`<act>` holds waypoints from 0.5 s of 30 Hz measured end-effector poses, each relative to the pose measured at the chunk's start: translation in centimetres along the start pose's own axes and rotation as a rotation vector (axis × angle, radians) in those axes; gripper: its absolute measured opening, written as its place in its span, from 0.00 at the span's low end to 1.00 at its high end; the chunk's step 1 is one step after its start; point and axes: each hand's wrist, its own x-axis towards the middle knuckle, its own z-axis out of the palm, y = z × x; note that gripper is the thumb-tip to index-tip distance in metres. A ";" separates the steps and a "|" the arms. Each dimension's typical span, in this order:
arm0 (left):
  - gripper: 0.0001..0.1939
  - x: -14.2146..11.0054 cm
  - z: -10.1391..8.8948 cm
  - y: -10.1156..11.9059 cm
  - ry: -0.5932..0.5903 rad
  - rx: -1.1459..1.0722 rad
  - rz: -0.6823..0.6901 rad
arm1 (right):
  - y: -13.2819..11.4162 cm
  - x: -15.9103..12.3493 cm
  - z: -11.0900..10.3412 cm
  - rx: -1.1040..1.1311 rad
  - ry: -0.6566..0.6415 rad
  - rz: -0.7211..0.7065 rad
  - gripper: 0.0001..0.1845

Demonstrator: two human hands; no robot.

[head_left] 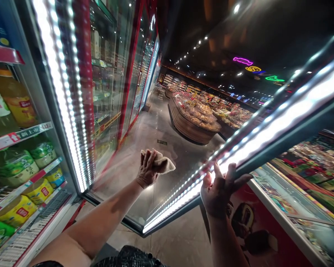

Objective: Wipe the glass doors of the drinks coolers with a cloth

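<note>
A beige cloth (164, 164) is in my left hand (149, 168), whose fingers press it to the inner side of a glass cooler door (133, 200). My right hand (218, 189) is at the door's free edge, its fingers hooked over the lit door frame (178, 207). The door stands swung away from the cooler. White light strips run along its frame on both sides. My right palm is partly in shadow, and the far side of that grip is hidden.
On the left, cooler shelves (19, 135) hold bottles (15, 96) and yellow packs (18, 212). More red-framed glass doors (136, 66) line the aisle. Close on the right is a chest freezer (284, 181). A rounded wooden display stand (192, 122) stands farther off.
</note>
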 end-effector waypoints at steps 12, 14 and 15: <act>0.32 1.4 -0.9 -2.2 0.109 -0.038 -0.145 | 0.5 -0.5 0.3 0.025 -0.015 -0.025 0.27; 0.32 1.7 -1.2 -2.6 0.117 -0.016 -0.221 | 0.6 -0.5 0.3 0.039 -0.013 -0.012 0.26; 0.33 1.7 -1.3 -2.6 0.114 -0.016 -0.250 | 0.6 -0.5 0.3 0.045 -0.014 -0.004 0.26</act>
